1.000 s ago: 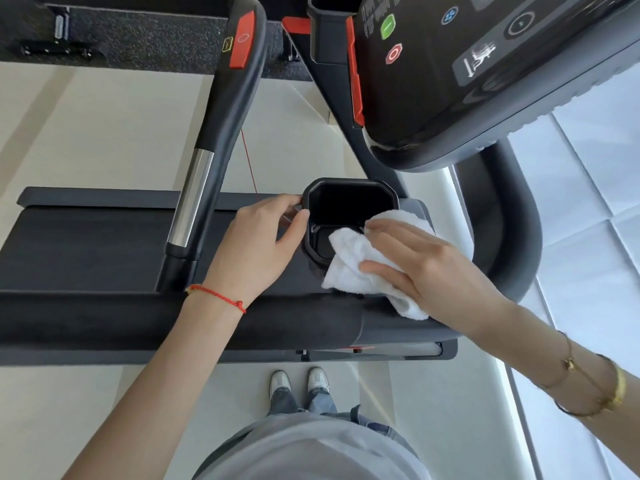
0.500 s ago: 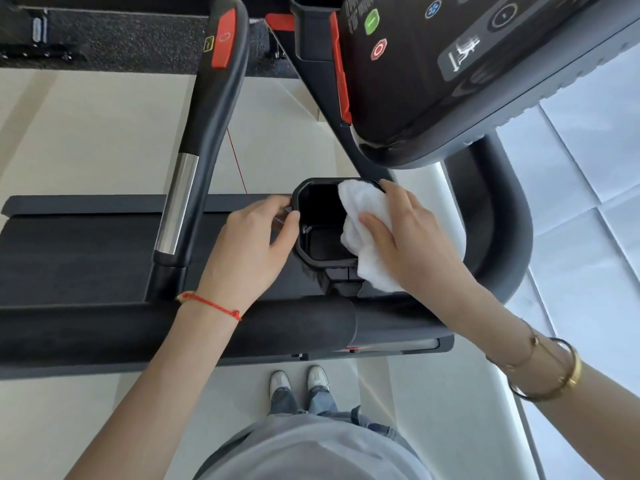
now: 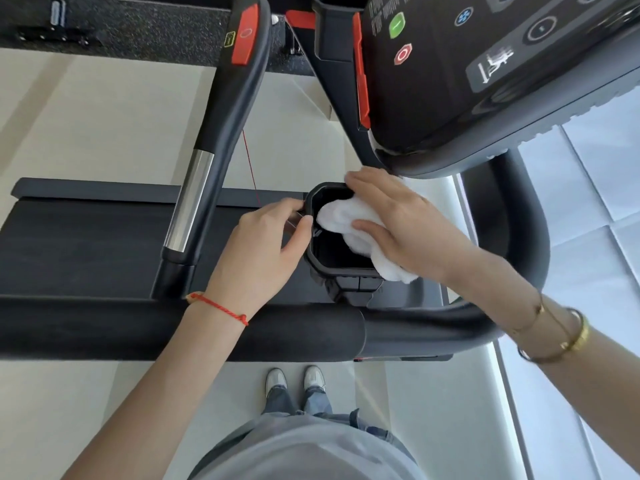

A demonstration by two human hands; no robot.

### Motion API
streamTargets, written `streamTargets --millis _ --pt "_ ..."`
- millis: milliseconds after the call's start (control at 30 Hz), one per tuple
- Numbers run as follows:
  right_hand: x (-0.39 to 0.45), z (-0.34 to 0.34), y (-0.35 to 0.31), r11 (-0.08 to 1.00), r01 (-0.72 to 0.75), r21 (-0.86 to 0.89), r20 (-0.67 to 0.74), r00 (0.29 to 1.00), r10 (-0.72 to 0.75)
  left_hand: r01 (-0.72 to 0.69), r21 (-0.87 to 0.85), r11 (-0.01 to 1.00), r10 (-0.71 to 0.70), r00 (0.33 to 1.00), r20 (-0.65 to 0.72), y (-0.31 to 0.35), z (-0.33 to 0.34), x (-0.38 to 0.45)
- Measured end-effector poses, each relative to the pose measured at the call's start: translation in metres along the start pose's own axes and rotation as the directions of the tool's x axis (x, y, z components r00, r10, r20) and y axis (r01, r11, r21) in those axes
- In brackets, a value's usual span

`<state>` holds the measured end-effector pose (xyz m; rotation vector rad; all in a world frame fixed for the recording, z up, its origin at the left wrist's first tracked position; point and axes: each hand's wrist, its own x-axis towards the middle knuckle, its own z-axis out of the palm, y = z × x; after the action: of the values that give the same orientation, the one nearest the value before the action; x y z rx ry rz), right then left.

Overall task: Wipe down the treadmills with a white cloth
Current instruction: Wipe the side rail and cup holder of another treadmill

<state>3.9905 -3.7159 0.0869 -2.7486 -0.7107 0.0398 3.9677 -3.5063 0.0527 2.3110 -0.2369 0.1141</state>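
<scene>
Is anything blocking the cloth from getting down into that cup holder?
Nothing visible. The white cloth, under the right hand, already drapes over the cup holder rim into its open cavity; the left hand grips the outer rim only.

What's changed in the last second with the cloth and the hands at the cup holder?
The right hand carried the white cloth off the ledge up into the cup holder, reaching its far rim. The left hand still grips the holder's left rim.

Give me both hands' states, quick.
Left hand: gripping the cup holder rim.
Right hand: holding the white cloth against the holder.
</scene>
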Motion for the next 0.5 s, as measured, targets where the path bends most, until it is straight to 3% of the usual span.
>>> streamTargets --millis 67,200,400,500 --pt "0.026 -0.003 -0.001 0.99 0.107 -0.095 0.088 0.991 -0.099 0.003 0.001 1.0 -0.003 1.0 0.006 0.001 0.0 0.0" --pt "0.058 -0.008 -0.002 0.985 0.167 -0.052 0.227 0.962 -0.151 0.009 -0.003 1.0 -0.009 1.0 0.011 0.001 -0.001 -0.001" --pt "0.025 -0.002 0.008 0.991 0.074 -0.114 0.051 0.996 -0.069 0.022 -0.007 1.0 -0.022 1.0 0.016 0.0 -0.002 -0.001" --pt "0.026 0.002 0.009 0.978 0.026 -0.205 0.03 0.999 -0.02 0.025 -0.006 1.0 -0.025 1.0 0.016 0.001 -0.001 -0.001"
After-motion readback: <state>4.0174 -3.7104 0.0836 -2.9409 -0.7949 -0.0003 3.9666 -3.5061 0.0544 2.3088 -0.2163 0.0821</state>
